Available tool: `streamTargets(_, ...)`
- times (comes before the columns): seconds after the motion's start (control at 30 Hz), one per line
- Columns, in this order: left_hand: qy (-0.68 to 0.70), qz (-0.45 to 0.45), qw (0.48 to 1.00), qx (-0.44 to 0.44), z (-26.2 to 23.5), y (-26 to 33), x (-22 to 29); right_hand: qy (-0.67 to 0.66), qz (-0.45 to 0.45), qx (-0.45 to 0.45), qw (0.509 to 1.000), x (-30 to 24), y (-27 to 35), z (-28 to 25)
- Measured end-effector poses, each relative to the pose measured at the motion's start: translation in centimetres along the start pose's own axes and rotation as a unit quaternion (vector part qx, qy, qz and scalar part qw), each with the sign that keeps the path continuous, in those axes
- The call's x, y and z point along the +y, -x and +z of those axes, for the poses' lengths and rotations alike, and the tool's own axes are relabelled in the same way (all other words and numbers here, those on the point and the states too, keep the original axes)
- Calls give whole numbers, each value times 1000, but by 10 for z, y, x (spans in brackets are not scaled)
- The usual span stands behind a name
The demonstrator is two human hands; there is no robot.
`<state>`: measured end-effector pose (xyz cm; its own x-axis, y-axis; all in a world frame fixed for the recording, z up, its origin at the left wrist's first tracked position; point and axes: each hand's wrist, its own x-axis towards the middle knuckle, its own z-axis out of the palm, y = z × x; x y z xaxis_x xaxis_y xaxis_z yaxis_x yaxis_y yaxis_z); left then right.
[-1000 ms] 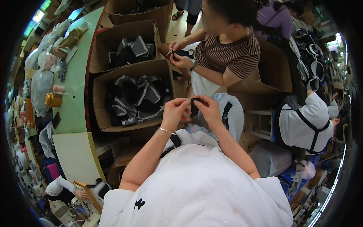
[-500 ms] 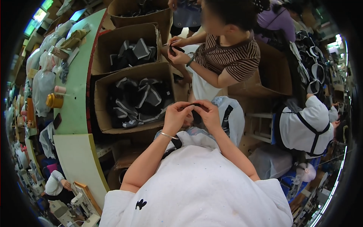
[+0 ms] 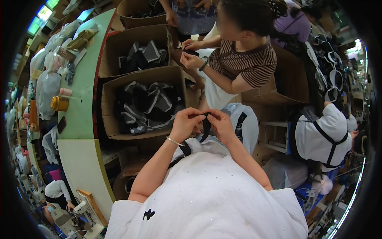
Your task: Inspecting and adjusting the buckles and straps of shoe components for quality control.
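In front of my chest, my left hand (image 3: 185, 123) and my right hand (image 3: 221, 124) meet with their fingertips pinched together. Between them is a narrow black fabric strip (image 3: 205, 130), its lower end hanging down toward my lap. The top of the strip is mostly covered by my thumbs and fingers. A pale whitish-blue cloth or bag (image 3: 250, 125) lies over my lap to the right, with another black strip (image 3: 241, 118) on it. Just beyond my left hand, black pieces with grey edging (image 3: 153, 101) fill a carton (image 3: 109, 113).
A second carton (image 3: 106, 55) of similar pieces stands behind. Across from me, a person in a striped shirt (image 3: 248, 59) handles a small black piece (image 3: 191, 52). A green table (image 3: 81, 107) runs along the left, bearing a yellow jar (image 3: 59, 104). Another person in white (image 3: 322, 135) sits at right.
The black strip now hangs more plainly below my fingers, and my right hand has shifted slightly. Across from me, the person's hands have moved a little around their black piece.
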<state>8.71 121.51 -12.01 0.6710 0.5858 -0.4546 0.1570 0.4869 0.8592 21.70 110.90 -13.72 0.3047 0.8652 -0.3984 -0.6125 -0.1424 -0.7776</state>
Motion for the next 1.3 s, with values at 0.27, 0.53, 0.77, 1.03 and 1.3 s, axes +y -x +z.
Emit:
streamTargets(0.27,-1,-20,1000,2,-9,7,-3,79,-6,-8,997,-7,2,-3)
streamTargets(0.53,-1,-31,999,-3,-9,9,-4,220,-84,2,972,-10,6,-1)
streamTargets(0.77,7,-3,1000,-4,-8,14,-3,234,-108,21,966,-7,5,2)
streamTargets(1.03,68,-26,997,-5,-10,19,-2,241,-89,13,966,-8,4,0)
streamTargets(1.3,25,30,999,36,-7,22,-2,275,-103,20,956,-15,4,9)
